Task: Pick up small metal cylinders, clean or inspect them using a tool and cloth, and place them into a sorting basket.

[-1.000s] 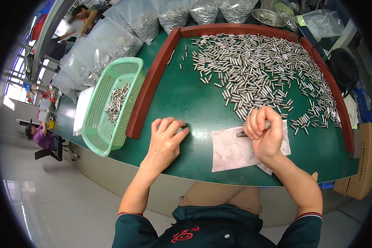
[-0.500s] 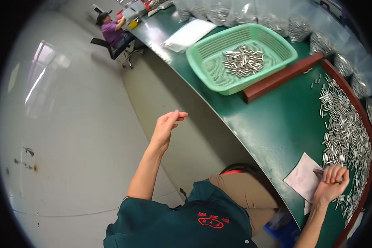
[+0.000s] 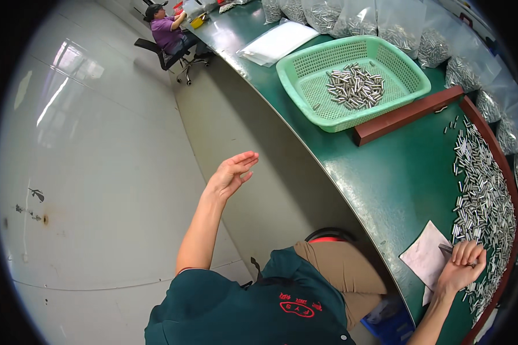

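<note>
My left hand is raised off the table's edge, above the floor, holding nothing. Its fingers are stretched out and the thumb stands apart. At the right, my right hand is closed around a slim dark tool, whose end pokes out on the thumb's far side; its kind cannot be made out. That hand rests beside a pale pinkish cloth or paper on the green tabletop. Next to it spreads a large heap of small shiny metal pins.
A light green plastic basket with metal pins inside stands farther off, against a reddish-brown bar. Several clear bags of pins line the back. White plastic sheets lie on the green table. Another person sits far left.
My left hand's fingers have straightened and its thumb has parted from them. The view has shifted slightly, moving the basket and table rightward. My right hand stays closed on the dark tool.
</note>
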Available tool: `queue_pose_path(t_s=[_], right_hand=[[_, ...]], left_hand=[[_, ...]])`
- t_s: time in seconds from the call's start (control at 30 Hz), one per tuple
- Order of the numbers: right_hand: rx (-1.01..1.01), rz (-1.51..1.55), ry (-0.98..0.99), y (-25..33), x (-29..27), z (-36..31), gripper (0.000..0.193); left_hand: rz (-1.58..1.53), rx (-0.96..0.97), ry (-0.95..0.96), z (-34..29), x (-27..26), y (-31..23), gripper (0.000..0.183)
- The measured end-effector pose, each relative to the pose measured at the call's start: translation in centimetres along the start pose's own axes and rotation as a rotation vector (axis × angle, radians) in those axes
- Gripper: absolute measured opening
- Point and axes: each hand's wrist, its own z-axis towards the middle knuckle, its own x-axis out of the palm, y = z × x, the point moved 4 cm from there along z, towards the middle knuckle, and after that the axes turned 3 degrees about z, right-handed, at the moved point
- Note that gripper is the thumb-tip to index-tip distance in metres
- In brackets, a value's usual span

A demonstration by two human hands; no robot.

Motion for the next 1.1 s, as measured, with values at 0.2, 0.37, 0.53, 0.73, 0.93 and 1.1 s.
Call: queue_pose_path(t_s=[0.2, 0.37, 0.53, 0.73, 0.93, 1.1], right_hand=[[-0.009, 0.071, 0.065, -0.5, -1.2, 0.1, 0.033], [-0.106, -0.013, 0.188, -0.4, -1.2, -0.2, 0.035], [-0.166, -0.116, 0.152, 0.9, -1.9, -0.6, 0.036], [-0.121, -0.13, 0.155, 0.7, -1.5, -0.8, 0.034], [-0.097, -0.154, 0.134, 0.9, -1.8, -0.5, 0.033], [-0.085, -0.167, 0.159, 0.9, -1.8, -0.4, 0.032]], left_hand=[[0.705, 0.41, -0.283, -2.6, 5.4, -2.4, 0.009], [1.001, 1.279, 0.059, -7.6, 21.0, -5.1, 0.016], [0.997, 1.648, 0.488, -11.3, 34.7, -3.8, 0.017], [0.965, 1.605, 0.782, -5.9, 44.7, 1.6, 0.011], [1.09, 1.582, 0.855, -4.9, 46.3, 3.1, 0.01], [1.074, 1.466, 0.835, -4.5, 46.5, 3.8, 0.009]])
